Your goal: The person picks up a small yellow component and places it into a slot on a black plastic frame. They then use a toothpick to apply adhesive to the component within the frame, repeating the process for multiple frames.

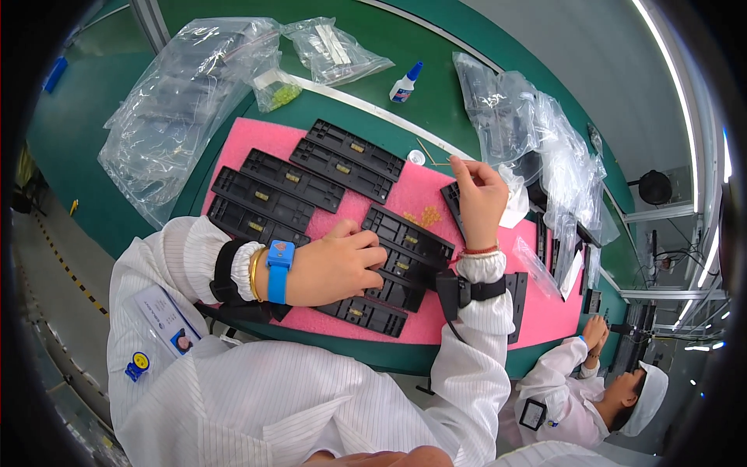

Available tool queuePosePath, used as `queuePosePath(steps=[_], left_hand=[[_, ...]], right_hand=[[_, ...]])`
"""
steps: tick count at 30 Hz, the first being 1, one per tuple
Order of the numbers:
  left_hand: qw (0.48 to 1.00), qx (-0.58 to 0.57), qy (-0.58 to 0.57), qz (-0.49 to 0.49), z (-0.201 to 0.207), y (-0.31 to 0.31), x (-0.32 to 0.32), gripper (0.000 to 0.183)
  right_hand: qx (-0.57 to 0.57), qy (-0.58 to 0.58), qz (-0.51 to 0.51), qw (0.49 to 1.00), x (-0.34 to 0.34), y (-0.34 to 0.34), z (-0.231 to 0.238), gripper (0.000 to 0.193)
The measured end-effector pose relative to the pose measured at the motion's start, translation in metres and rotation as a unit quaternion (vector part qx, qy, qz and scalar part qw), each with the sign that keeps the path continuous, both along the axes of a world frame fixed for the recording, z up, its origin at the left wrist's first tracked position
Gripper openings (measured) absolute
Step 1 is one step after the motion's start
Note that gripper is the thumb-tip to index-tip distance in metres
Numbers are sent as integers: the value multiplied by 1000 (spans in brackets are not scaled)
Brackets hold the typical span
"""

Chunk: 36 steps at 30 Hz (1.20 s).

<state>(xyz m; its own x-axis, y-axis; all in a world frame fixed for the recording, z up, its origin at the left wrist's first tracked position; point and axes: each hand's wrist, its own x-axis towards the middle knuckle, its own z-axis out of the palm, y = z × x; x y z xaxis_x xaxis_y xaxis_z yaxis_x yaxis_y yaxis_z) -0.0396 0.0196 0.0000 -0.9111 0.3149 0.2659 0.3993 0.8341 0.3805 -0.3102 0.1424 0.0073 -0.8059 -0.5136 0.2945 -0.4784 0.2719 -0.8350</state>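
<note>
My right hand point(480, 194) is raised over the far right of the pink foam mat point(334, 222), thumb and finger pinched on a thin wooden stick point(440, 164). The stick's far end is close to a small white round dish point(416, 157). A second thin stick point(425, 149) lies beside the dish. My left hand point(334, 268) rests with curled fingers over black ribbed plastic strips point(408, 235); whatever its fingertips hold is hidden. More black strips point(292, 177) lie in rows, each with a small yellowish piece at its middle. Small amber bits point(424, 216) are heaped between my hands.
A glue bottle point(405, 84) with a blue nozzle stands beyond the mat. Clear plastic bags point(194, 101) lie far left, others point(537, 124) far right. White paper point(513, 198) is beside my right wrist. A co-worker point(599, 397) in white is at the right.
</note>
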Motion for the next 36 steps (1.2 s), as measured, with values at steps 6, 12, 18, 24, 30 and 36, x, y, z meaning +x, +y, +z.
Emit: queuePosePath(steps=[6, 12, 18, 24, 30, 36], left_hand=[[1000, 13, -2, 1, -6, -1, 1, 35], [1000, 15, -7, 3, -5, -2, 0, 33], [999, 31, -11, 5, -4, -3, -1, 33], [999, 35, -9, 0, -5, -2, 0, 33], [999, 42, -20, -2, -5, -3, 1, 33], [998, 68, -7, -15, -4, -3, -3, 33]], right_hand=[[84, 142, 22, 986, -2, -36, -3, 24], [119, 174, 45, 977, -6, -47, -8, 24], [132, 159, 47, 977, -9, -48, -13, 24], [125, 157, 47, 979, -10, -50, -18, 24], [120, 156, 39, 980, -7, -51, -16, 24], [121, 173, 22, 977, -13, -46, -17, 24]])
